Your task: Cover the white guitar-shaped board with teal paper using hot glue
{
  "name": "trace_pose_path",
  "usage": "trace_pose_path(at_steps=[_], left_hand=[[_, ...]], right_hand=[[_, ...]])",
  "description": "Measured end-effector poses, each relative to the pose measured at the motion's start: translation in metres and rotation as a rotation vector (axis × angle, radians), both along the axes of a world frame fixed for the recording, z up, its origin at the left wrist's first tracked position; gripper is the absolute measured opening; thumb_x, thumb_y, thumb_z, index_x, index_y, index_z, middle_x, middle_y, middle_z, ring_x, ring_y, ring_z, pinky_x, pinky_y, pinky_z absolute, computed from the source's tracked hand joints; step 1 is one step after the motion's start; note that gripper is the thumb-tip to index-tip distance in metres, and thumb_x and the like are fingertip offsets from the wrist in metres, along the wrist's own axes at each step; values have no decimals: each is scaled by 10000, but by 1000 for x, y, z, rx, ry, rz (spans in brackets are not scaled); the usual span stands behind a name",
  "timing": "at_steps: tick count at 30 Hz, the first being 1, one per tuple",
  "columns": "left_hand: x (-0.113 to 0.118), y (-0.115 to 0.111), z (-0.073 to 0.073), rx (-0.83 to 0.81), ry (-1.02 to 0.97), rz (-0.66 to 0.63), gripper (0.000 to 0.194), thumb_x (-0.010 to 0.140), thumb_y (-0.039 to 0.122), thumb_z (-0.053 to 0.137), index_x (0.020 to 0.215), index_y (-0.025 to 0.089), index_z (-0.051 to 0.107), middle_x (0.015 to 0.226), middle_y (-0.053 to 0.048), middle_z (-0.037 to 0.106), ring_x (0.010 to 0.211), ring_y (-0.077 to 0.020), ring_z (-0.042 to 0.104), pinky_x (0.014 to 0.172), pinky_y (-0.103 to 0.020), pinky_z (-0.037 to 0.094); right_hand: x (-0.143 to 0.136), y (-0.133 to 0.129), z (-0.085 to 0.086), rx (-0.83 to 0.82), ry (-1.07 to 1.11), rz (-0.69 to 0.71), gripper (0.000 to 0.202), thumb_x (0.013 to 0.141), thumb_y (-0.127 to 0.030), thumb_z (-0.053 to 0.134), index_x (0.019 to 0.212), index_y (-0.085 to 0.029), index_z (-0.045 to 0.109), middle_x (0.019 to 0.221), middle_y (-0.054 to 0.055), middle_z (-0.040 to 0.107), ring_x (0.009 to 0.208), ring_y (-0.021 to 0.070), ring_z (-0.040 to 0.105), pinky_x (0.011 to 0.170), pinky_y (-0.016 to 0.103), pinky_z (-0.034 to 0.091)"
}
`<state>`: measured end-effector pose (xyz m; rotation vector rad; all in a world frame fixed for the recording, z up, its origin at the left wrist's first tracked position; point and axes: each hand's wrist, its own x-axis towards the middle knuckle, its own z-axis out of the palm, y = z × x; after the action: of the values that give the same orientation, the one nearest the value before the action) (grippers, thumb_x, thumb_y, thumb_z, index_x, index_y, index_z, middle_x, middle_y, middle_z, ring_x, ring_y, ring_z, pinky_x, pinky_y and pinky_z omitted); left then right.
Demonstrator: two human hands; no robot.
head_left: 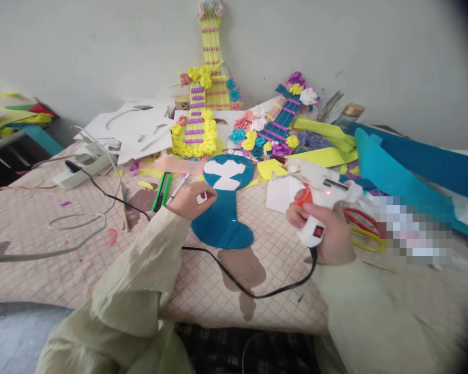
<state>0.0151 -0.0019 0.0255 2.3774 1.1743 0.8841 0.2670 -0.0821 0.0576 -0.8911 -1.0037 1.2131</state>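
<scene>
The person's right hand (329, 231) was wrapped around a white glue gun (310, 179), fingers at its orange trigger, a red light glowing on its side. The thumb and fingertips of the left hand (191, 201) were drawn together over the narrow part of a blue cutout (223, 213); whether they gripped anything could not be told. The cutout lay flat on a quilted cloth (276, 259), its upper round end partly white. Left of it lay a green cutter (163, 191); beyond were 3 flower-trimmed model guitars (196, 122).
</scene>
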Motion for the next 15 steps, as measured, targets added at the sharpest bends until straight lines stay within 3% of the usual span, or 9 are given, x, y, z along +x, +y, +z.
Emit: trace_pose_path(at_steps=[2, 4, 9, 15], left_hand=[[-2, -5, 4, -60, 144, -134, 131, 723, 268, 545, 739, 199, 656, 668, -21, 625, 585, -131, 527, 592, -249, 407], [-5, -8, 6, -98, 248, -187, 131, 714, 253, 542, 761, 201, 652, 647, -10, 609, 562, -120, 516, 574, -238, 398], [-4, -8, 0, -166, 296, -199, 129, 714, 230, 525, 778, 208, 634, 645, 1, 592, 562, -113, 504, 578, -229, 389], [8, -7, -13, -228, 285, -232, 112, 725, 192, 489, 732, 198, 601, 643, 2, 564, 556, -112, 477, 580, -236, 383]], right_hand=[[-5, 14, -6, 32, 8, 20, 72, 666, -244, 579, 730, -212, 579, 574, -33, 431, 432, 86, 350, 437, 276, 230], [-8, 22, -17, 40, 15, 29, 75, 674, -238, 574, 735, -197, 585, 542, -42, 416, 423, 80, 344, 432, 268, 219], [-4, 24, -41, -52, -5, 53, 92, 668, -262, 589, 731, -195, 580, 522, -48, 415, 401, 80, 338, 411, 259, 203], [0, 20, -49, -181, -111, 142, 153, 676, -318, 580, 767, -196, 568, 456, -51, 398, 403, 105, 347, 410, 268, 212]])
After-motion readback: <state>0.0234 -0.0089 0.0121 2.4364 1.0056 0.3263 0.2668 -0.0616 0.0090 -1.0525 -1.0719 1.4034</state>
